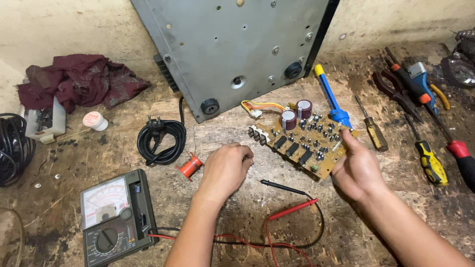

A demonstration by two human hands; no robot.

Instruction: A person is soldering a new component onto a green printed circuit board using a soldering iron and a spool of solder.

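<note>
A brown circuit board lies near the middle of the worn wooden bench, its long axis running on a diagonal from the upper left, where a row of light connectors faces the left hand, down to the lower right. Two dark red capacitors stand upright at its far edge, and a bundle of yellow and orange wires leads off toward the grey metal chassis propped behind it. The right hand grips the board's right-hand end, thumb on top and fingers curled under the edge. The left hand rests knuckles-up on the bench just left of the board, fingers curled in; whether it holds anything cannot be told. A small orange coil bobbin sits just beside that hand. Nearer the person lie a black probe and a red probe, their leads running to an analog multimeter at lower left. A blue desoldering pump lies behind the board, screwdrivers further right.
</note>
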